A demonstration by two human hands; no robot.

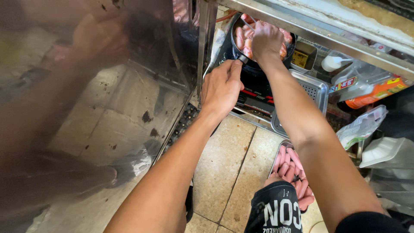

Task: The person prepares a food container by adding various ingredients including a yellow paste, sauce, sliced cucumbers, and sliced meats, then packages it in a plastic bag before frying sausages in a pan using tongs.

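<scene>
Raw pink sausages point(291, 166) nearby; left hand point(221, 88) seemingly grips black pan point(241, 54).

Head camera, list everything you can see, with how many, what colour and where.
Pan: one, dark, on the cooker at top centre, holding sausages.
Sausages in pan: several, pink-red.
Cooker: one, black, under the pan.
Perforated tray: one, silver, right of the cooker.
Raw sausages: many, pink, in a tray low down by the knee.
Bottle: one, orange, lying at right.
Plastic bag: one, clear, at right.
Steel panel: one, shiny, at left.
Floor tiles: beige.
Left hand: on the pan handle.
Right hand: over the pan.
</scene>
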